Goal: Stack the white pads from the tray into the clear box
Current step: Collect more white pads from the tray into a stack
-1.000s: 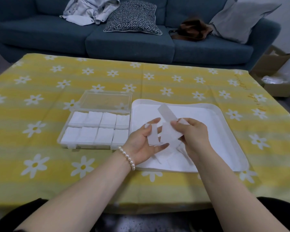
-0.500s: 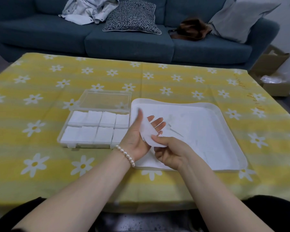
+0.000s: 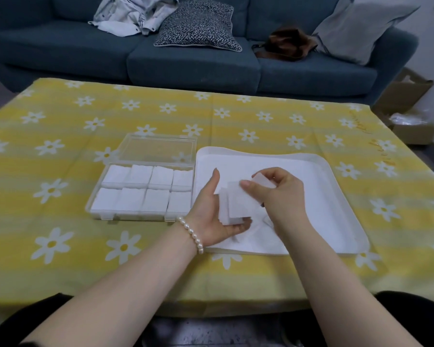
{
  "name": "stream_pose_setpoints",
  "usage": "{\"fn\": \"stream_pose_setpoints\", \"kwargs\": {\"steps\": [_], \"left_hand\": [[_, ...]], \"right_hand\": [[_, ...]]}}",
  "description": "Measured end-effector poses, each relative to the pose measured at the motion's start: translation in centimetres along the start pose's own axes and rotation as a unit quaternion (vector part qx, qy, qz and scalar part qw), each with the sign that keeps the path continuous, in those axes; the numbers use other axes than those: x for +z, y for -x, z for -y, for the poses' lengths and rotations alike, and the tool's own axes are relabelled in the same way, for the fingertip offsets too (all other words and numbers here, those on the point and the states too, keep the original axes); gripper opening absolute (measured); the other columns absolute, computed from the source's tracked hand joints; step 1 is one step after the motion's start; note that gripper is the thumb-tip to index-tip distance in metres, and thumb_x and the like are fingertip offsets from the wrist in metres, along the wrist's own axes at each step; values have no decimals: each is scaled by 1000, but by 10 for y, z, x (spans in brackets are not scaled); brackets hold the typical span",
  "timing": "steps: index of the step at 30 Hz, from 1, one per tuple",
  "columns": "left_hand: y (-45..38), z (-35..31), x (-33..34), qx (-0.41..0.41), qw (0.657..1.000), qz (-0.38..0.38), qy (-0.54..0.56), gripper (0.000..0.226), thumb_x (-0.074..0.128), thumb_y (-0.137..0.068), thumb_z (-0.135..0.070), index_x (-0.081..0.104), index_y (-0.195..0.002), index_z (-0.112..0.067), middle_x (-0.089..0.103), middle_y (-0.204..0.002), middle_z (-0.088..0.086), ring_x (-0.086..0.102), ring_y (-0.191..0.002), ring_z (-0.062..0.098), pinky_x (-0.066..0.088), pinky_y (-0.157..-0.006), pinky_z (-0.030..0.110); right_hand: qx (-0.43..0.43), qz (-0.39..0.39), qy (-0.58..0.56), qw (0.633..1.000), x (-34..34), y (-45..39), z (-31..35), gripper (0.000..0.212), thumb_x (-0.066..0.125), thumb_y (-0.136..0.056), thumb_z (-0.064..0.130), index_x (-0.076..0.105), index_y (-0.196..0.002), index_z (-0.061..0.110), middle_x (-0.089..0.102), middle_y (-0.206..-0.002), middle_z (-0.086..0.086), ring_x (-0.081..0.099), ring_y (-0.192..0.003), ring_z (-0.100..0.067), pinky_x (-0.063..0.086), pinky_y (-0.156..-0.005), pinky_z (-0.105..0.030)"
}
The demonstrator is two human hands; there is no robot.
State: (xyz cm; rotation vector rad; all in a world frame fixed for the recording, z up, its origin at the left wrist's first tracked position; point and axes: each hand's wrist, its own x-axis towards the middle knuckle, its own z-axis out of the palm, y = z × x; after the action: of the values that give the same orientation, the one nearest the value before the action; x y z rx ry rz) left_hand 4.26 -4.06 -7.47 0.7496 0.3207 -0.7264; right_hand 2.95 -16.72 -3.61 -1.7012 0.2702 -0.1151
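Palm-up left hand [image 3: 212, 216] over the white tray's [image 3: 336, 181] near-left corner, fingers curled under a small stack of white pads [image 3: 233, 204]; right hand [image 3: 277, 189] arched above, thumb and fingers pinching the top pad; clear box [image 3: 145, 191] just left, compartments filled.

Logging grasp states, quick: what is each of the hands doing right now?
Left hand: cradles a small stack of white pads, fingers curled under it.
Right hand: pinches one white pad above the stack.

White pads [image 3: 233, 204] stacked upright over the white tray [image 3: 336, 186]; the open clear box [image 3: 142, 194] lies beside, its eight compartments filled
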Motion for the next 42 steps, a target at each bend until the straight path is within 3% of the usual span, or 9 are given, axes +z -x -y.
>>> {"fn": "stream_pose_setpoints", "kwargs": {"steps": [5,9,16,23,29,33,36,38,42], "left_hand": [[1,1,-1,-18,999,46,-7,82,47,-70,-79,71,-107,-9,66,-104,12,58,-95,29,54,-82,39],[3,3,0,26,994,55,-86,26,66,-76,-25,69,-96,-9,68,-84,8,63,-74,19,57,-68,29],[1,1,-2,36,996,45,-67,25,47,-97,-9,58,-119,-4,69,-98,14,68,-72,19,57,-65,29],[-1,3,-4,12,997,45,-66,26,45,-98,-14,57,-121,-11,68,-97,12,66,-70,19,54,-59,28],[0,-1,-3,-14,998,62,-19,63,43,-86,-62,70,-103,-8,69,-97,13,68,-82,27,48,-86,42],[-2,1,-2,-19,995,96,-28,97,29,-75,-84,58,-125,-6,62,-118,10,63,-102,28,38,-104,44],[-2,2,-1,-17,996,91,-13,92,34,-71,-84,61,-113,-6,62,-103,9,62,-93,24,50,-93,40],[-2,1,0,-22,998,66,-1,82,38,-73,-81,60,-105,-8,58,-88,6,58,-80,19,55,-74,33],[-6,0,-5,-18,999,32,-24,83,35,-73,-82,52,-113,-12,54,-82,4,53,-71,16,47,-64,28]], "right_hand": [[14,-9,93,995,8,3,-6,20,81,-69,14,63,-77,9,64,-71,-2,60,-46,-26,53,-48,-37],[18,0,113,993,8,0,-12,12,76,-74,21,66,-72,14,65,-63,-1,60,-50,-20,51,-58,-33],[53,33,29,998,-17,-2,-8,6,70,-79,8,72,-82,13,69,-69,-4,61,-58,-3,43,-51,-11],[-50,-149,-32,987,-30,-9,-2,7,74,-76,6,72,-77,13,69,-69,5,61,-61,-1,48,-63,-14],[-50,76,25,996,-22,0,12,15,72,-73,-5,70,-70,10,69,-62,4,61,-56,-3,47,-56,-13],[-72,94,167,979,-9,1,2,13,74,-75,8,71,-71,20,66,-73,2,62,-66,-4,49,-63,-20],[-134,79,274,949,-3,0,-5,7,75,-76,18,72,-77,23,60,-79,11,55,-83,-7,42,-72,-19],[-185,61,291,937,-3,0,-7,17,76,-74,23,72,-91,23,57,-89,13,49,-92,-8,35,-75,-12],[-202,169,333,906,-9,6,0,85,84,-61,35,42,-135,34,46,-119,18,35,-112,-3,25,-95,-20]]}}
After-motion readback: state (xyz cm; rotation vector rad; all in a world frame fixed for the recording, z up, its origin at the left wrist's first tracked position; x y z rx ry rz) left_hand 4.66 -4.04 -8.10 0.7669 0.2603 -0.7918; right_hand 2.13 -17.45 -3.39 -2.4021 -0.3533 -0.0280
